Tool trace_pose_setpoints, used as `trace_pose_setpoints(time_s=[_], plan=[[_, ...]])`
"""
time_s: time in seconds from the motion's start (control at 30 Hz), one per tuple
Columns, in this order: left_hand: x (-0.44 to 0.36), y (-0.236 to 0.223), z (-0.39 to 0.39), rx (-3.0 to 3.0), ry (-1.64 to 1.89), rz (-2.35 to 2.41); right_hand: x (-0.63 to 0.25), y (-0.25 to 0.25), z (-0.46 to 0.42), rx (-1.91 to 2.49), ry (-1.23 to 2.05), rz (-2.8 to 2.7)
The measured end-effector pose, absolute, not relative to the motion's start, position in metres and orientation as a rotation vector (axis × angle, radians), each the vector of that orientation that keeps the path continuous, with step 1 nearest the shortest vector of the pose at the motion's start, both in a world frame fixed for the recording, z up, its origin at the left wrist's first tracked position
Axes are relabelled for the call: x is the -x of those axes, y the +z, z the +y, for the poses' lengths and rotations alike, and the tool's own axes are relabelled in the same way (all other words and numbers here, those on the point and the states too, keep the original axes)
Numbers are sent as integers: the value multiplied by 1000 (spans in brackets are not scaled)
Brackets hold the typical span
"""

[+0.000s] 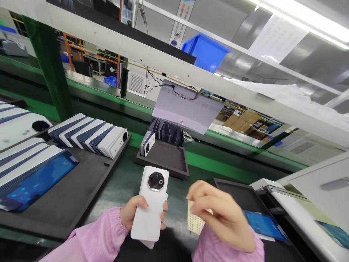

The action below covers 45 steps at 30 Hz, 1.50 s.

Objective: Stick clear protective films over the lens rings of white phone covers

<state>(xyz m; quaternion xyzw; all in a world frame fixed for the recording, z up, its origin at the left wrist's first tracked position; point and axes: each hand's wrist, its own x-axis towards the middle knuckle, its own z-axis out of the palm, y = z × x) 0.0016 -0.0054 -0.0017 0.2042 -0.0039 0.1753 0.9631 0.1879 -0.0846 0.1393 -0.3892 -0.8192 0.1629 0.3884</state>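
Holding a white phone [147, 220] in the left grip [133, 211] above the green bench [117, 193], its back turned up, with a round dark camera module [156, 181] at the far end. Pressing the thumb across the near face and curling the fingertips round the right edge, so pinching firmly. Carrying beneath it a second white piece [148, 244], peeping out at the lower end. Bending the fingers of the right grip [222, 213] well apart from the phone, near a yellow sheet [194, 223] of small printed marks. Being unable to tell, from this angle, about any pinch between thumb and forefinger. Wearing pink sleeves [103, 233], gathered at the wrists. Facing, beyond the phone, a dark tray [167, 154] with white phones [147, 144] upright along its left side. Having on the left a larger tray [81, 189] with leaning rows of phones [89, 131] and one blue-screened phone [45, 178]. Having on the right another tray [231, 189] and a blue-screened device [264, 223].
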Motion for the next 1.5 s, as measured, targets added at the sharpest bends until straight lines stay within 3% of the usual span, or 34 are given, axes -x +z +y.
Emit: trace_pose_setpoints(time_s=[0.53,1.5], plan=[[-1,2,-5,-452,214,53,-210,113,-66,1320,206,-1522],[-5,-7,-8,-476,208,4,-212,118,-67,1371,239,-1650]])
